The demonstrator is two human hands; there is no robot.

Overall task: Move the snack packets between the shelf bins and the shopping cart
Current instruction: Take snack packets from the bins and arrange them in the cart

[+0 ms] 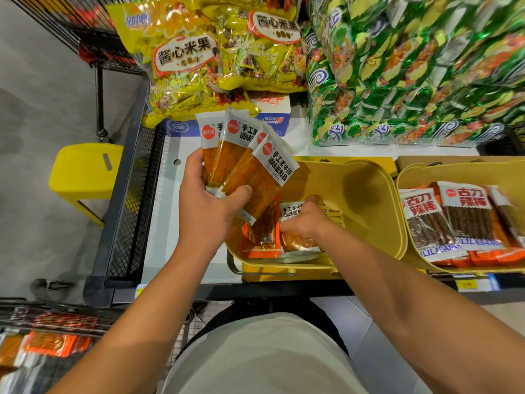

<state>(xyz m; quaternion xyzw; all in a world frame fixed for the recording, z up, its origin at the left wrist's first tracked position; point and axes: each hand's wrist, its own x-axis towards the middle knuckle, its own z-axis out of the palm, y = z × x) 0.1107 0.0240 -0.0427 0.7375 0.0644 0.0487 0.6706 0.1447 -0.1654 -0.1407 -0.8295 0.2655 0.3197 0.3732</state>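
My left hand [208, 206] grips a fan of several orange snack packets [250, 163] with white tops, held above the left edge of a yellow shelf bin [366, 194]. My right hand [305, 220] is inside that bin, its fingers curled round another packet of the same kind [292, 210]. A few more orange packets [262, 237] lie at the bin's near left corner. The shopping cart [54, 317] shows at the lower left, with orange packets [54, 344] inside it.
A second yellow bin [409, 177] to the right holds dark stick-snack packets [454, 220]. Big yellow rice-cracker bags [181, 58] and green snack bags [412, 69] are stacked behind. A yellow stool [82, 169] stands on the floor at left, beside the shelf's black mesh side [136, 200].
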